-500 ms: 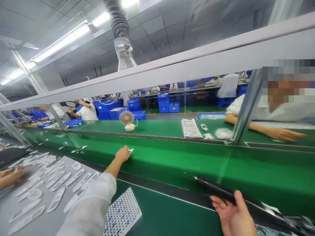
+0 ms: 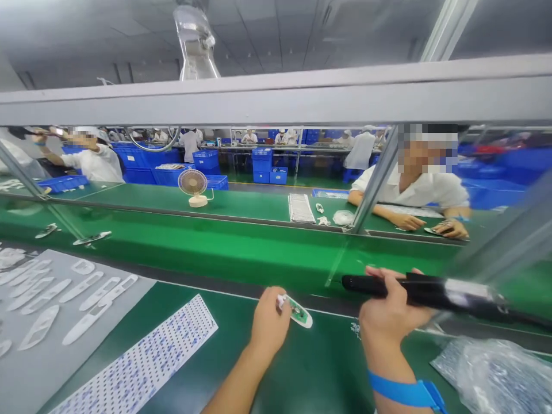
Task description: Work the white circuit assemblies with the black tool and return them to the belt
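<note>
Casing (image 2: 303, 317) pinched in left grip (image 2: 271, 318); right grip (image 2: 385, 313) curled around screwdriver (image 2: 459, 294).

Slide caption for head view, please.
Left hand holds a green circuit board; right hand holds a black handheld tool.

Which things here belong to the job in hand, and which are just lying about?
In use:
white-and-green part, in the left hand
black handheld tool, in the right hand

Apparently lying about:
dotted sheet
plastic bag
white plastic pieces, possibly related
</note>
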The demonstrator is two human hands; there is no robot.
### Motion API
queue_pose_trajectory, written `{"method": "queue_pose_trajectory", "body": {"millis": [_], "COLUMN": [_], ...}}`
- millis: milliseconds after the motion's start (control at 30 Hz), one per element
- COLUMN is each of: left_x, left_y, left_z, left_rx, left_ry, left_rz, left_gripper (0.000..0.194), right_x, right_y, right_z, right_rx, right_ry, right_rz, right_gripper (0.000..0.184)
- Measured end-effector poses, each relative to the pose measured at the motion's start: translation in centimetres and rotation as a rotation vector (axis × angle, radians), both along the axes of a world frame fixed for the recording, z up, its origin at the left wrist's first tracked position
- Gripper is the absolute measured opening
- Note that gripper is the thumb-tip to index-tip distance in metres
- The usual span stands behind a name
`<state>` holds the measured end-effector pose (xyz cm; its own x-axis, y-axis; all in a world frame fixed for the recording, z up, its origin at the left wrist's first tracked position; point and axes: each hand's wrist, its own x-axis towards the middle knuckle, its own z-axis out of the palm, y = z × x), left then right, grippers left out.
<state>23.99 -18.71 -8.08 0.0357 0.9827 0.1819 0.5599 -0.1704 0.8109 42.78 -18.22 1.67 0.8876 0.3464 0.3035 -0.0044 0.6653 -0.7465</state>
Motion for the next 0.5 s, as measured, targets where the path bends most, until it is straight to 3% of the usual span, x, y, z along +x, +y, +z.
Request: {"method": "queue_pose_trajectory", "body": {"millis": [67, 167, 233, 367, 500], "left_x": [-0.2, -0.7, -0.7, -0.4, -0.3], "left_y": [-0.3, -0.4, -0.4, -0.4, 0.0], "left_z": [0.5, 0.9, 1.0, 0.6, 0.1], "left_rx": [0.065, 0.057, 0.097, 0.206, 0.175], "left_ry": [0.178, 0.343, 0.347, 0.241, 0.234], "left_rz": [0.007, 0.001, -0.045, -0.268, -0.366], "left_gripper": [0.004, 0.006, 0.004, 0.027, 0.017], "right_x": [-0.2, -0.7, -1.2, -2.6, -3.6], "right_y": [0.1, 0.3, 0.4, 0.3, 0.1], "right_z": [0.2, -0.3, -0.7, -1.4, -1.4], "right_rx": [-0.006, -0.095, -0.160, -0.227, -0.226], "right_ry": [-0.034, -0.089, -0.129, -0.201, -0.245], "right_rz": [0.039, 0.222, 0.336, 0.437, 0.488], "right_gripper": [0.041, 0.035, 0.034, 0.032, 0.029]}}
